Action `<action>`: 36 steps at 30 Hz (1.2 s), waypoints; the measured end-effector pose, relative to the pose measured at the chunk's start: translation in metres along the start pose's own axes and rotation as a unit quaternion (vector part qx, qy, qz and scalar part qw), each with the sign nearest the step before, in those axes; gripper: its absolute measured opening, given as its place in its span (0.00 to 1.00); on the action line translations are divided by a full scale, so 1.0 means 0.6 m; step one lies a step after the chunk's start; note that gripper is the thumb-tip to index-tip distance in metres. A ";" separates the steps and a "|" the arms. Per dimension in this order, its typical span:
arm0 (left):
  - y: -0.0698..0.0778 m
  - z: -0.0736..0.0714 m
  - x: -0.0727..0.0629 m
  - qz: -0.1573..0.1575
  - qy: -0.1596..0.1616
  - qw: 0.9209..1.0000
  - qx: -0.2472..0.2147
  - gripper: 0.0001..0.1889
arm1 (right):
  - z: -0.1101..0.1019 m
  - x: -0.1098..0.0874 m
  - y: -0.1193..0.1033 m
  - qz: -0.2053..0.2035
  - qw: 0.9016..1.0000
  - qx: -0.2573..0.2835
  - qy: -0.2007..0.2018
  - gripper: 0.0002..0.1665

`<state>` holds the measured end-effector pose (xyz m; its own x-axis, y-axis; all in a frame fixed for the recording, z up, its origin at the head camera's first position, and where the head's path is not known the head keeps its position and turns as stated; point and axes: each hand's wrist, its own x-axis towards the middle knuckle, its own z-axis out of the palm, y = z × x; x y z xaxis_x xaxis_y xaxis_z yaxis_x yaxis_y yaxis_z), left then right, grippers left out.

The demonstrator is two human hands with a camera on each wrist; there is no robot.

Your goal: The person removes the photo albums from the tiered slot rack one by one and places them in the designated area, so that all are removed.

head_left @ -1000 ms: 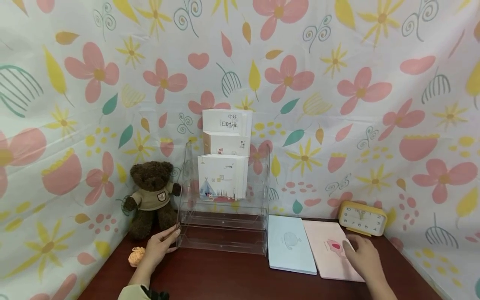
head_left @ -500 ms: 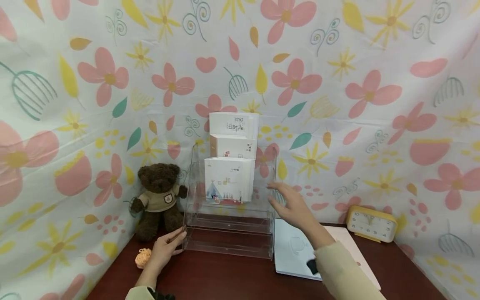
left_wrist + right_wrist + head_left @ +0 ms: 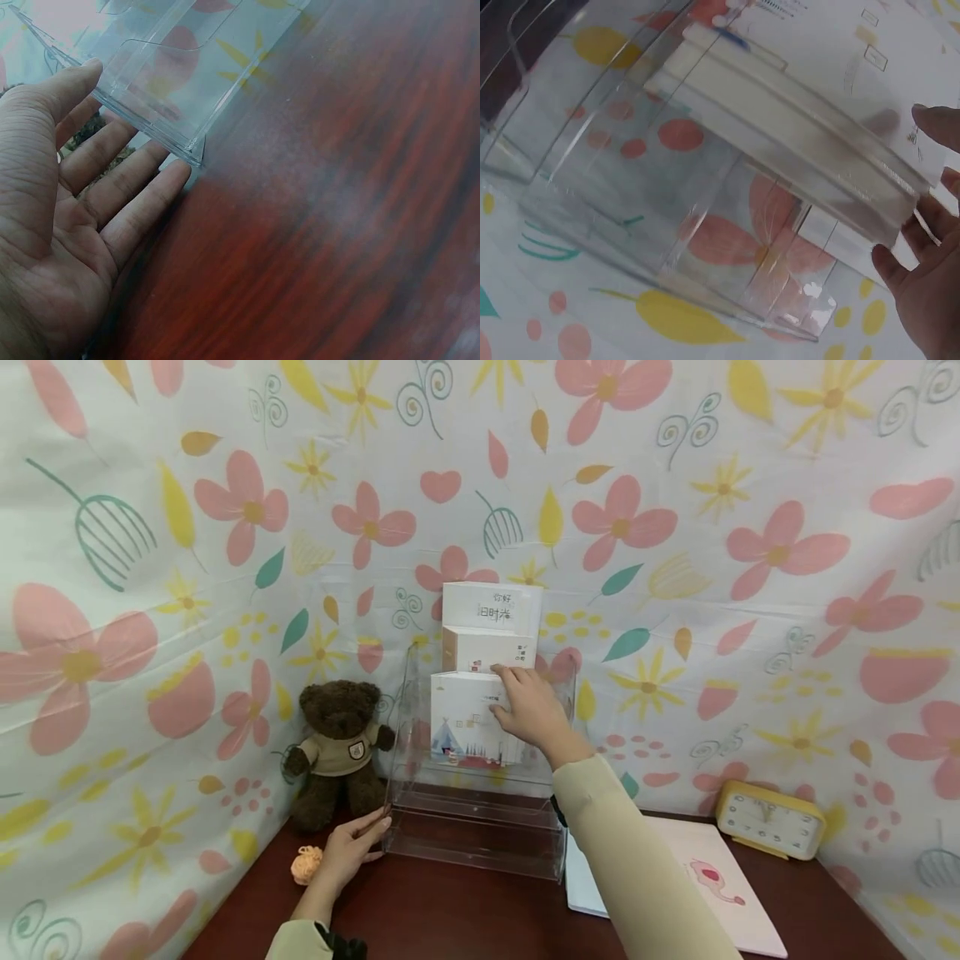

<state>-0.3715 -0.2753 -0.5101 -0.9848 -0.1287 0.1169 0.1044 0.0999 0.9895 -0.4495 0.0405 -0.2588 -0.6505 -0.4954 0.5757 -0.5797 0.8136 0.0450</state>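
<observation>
A clear acrylic tiered rack [image 3: 480, 843] stands on the table with white notebooks in its upper tiers. My left hand [image 3: 351, 853] holds the rack's lower left edge, thumb on one side and fingers on the other, as the left wrist view shows. At the upper right of the front notebook [image 3: 459, 718], which has a tent drawing, is my right hand [image 3: 534, 706]. In the right wrist view, that hand's thumb [image 3: 939, 127] is over the cover and its fingers are by the notebook's edge; firm contact cannot be told. Behind it rise the middle notebook [image 3: 487, 650] and the back notebook [image 3: 480, 607].
A pink notebook [image 3: 723, 893] and a blue notebook [image 3: 587, 887], partly hidden by my right sleeve, lie on the right. Behind them is a yellow clock [image 3: 771, 818]. A teddy bear [image 3: 341, 752] sits left of the rack, with an orange yarn ball [image 3: 307, 865] in front.
My right hand has moved from the pink notebook, up and left, to the front notebook in the rack. My left hand has stayed at the rack's edge. The head view has shifted.
</observation>
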 end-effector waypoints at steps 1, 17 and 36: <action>0.000 0.001 0.000 0.000 -0.002 1.000 0.000 0.37 | 0.002 0.000 -0.002 0.006 1.000 -0.011 -0.008 0.40; 0.004 0.003 0.002 0.006 0.005 1.000 -0.004 0.34 | -0.005 -0.052 -0.036 -0.204 0.972 -0.113 0.028 0.44; 0.002 0.005 -0.006 0.005 0.012 1.000 0.002 0.35 | -0.006 -0.215 -0.051 -0.163 0.941 0.076 0.287 0.24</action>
<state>-0.3685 -0.2717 -0.5097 -0.9799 -0.1519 0.1294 0.1141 0.1057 0.9878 -0.3460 0.0810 -0.3315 -0.0802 -0.4296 0.8995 -0.7948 0.5721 0.2024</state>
